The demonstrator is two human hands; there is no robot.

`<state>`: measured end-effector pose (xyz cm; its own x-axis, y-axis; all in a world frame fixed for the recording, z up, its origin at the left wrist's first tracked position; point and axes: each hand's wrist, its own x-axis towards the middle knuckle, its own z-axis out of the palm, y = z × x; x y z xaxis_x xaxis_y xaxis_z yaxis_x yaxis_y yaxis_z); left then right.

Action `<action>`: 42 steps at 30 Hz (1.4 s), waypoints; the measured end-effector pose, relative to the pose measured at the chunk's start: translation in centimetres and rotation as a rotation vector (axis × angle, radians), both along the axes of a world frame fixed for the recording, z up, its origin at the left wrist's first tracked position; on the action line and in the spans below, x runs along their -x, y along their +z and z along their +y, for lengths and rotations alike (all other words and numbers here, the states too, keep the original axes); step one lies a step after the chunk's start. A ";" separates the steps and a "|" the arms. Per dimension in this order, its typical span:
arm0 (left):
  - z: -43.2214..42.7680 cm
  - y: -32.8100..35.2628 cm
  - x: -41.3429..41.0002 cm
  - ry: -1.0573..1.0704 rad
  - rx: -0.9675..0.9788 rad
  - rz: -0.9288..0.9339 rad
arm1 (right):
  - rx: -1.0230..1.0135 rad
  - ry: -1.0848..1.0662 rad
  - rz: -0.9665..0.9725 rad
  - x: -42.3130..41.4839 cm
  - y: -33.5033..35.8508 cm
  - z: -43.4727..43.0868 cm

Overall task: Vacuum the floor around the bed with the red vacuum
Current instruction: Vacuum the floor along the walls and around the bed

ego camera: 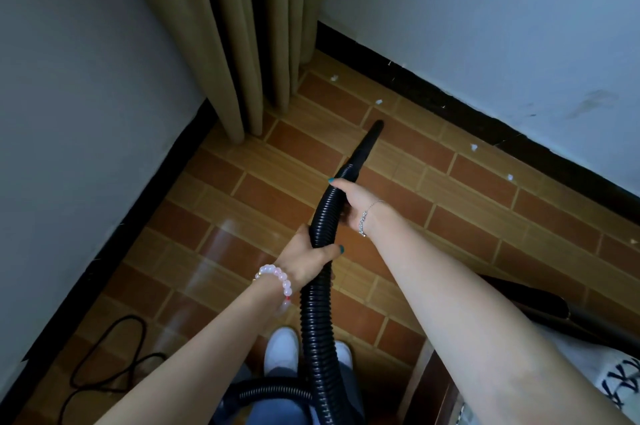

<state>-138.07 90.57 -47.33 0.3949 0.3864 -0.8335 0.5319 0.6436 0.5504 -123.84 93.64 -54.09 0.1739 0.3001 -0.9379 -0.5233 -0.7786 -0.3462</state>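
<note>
A black ribbed vacuum hose (317, 314) runs up the middle of the view and ends in a narrow black nozzle (367, 144) that points at the tiled floor (263, 189) near the corner. My left hand (308, 256) grips the hose lower down. My right hand (351, 203) grips it higher up, just behind the nozzle. Small white scraps (378, 101) lie on the floor ahead of the nozzle and along the right wall. The red body of the vacuum is not in view. A corner of the bed (613, 379) shows at the lower right.
Tan curtains (242, 44) hang into the corner straight ahead. Walls with a black skirting board (485, 113) close in on left and right. A black cable (110, 359) loops on the floor at lower left. My white shoes (282, 348) stand below the hose.
</note>
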 end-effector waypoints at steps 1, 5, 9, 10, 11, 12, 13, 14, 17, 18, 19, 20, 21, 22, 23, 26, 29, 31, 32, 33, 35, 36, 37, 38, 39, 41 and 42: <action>0.1 0.0 -0.3 -0.004 -0.004 -0.004 | 0.002 -0.016 -0.001 -0.1 0.0 0.1; 0.3 -0.3 -1.3 -0.040 -0.012 -0.020 | 0.024 -0.034 0.013 -1.2 0.4 0.5; 0.2 0.1 -2.7 -0.042 -0.043 -0.068 | 0.047 -0.027 0.016 -2.6 0.8 1.5; 0.3 0.1 -3.1 -0.045 -0.052 -0.073 | 0.052 -0.035 0.009 -2.9 0.9 1.8; 0.4 0.1 -3.5 -0.050 -0.062 -0.073 | 0.055 -0.041 0.002 -3.0 1.0 2.1; 0.5 0.0 -3.9 -0.056 -0.070 -0.070 | 0.055 -0.044 -0.005 -3.3 1.0 2.2; 0.7 -0.1 -4.2 -0.061 -0.075 -0.066 | 0.049 -0.052 -0.005 -3.5 1.0 2.3; 0.9 -0.1 -4.4 -0.066 -0.082 -0.061 | 0.040 -0.064 -0.004 -3.8 1.0 2.4; 1.5 -0.3 -5.2 -0.083 -0.099 -0.045 | 0.008 -0.097 0.000 -4.7 1.0 2.4; 1.6 -0.3 -5.5 -0.086 -0.100 -0.042 | 0.008 -0.094 0.003 -4.9 1.0 2.4; 1.7 -0.4 -5.7 -0.086 -0.099 -0.039 | 0.012 -0.090 0.012 -5.1 1.0 2.5; 1.7 -0.3 -6.0 -0.082 -0.099 -0.037 | 0.017 -0.090 0.023 -5.3 0.9 2.6; 1.7 -0.2 -6.1 -0.076 -0.097 -0.036 | 0.022 -0.092 0.033 -5.4 0.9 2.7; 1.7 -0.1 -6.3 -0.071 -0.095 -0.039 | 0.025 -0.093 0.039 -5.5 1.0 2.8; 1.6 0.0 -6.3 -0.066 -0.087 -0.042 | 0.029 -0.090 0.042 -5.5 1.0 2.7; 1.4 0.4 -6.3 -0.011 -0.010 -0.062 | 0.033 -0.074 0.065 -5.6 1.3 2.6; 1.5 0.9 -6.3 0.168 0.160 -0.146 | 0.008 -0.052 0.107 -5.0 1.6 3.3; 1.6 1.1 -6.2 0.287 0.237 -0.205 | -0.018 -0.041 0.133 -4.2 1.8 4.1; 1.6 1.2 -6.1 0.360 0.278 -0.234 | -0.030 -0.035 0.139 -3.8 1.9 4.5; 1.7 1.4 -6.0 0.429 0.312 -0.257 | -0.038 -0.028 0.142 -3.4 2.0 4.8; 2.0 1.8 -5.9 0.499 0.312 -0.253 | -0.050 -0.010 0.147 -2.5 2.2 5.5; 2.3 1.9 -5.7 0.513 0.291 -0.235 | -0.057 0.002 0.141 -2.2 2.2 5.9; 2.5 1.9 -5.5 0.522 0.268 -0.216 | -0.059 0.015 0.131 -2.0 2.3 6.2; 2.8 1.9 -5.3 0.520 0.247 -0.198 | -0.055 0.027 0.119 -1.9 2.3 6.4; 3.1 1.8 -5.2 0.510 0.225 -0.181 | -0.050 0.036 0.113 -1.9 2.3 6.6; 3.7 1.6 -5.0 0.478 0.193 -0.145 | -0.037 0.041 0.105 -2.0 2.1 6.9; 3.9 1.5 -5.0 0.464 0.190 -0.128 | -0.027 0.045 0.105 -2.1 2.1 7.0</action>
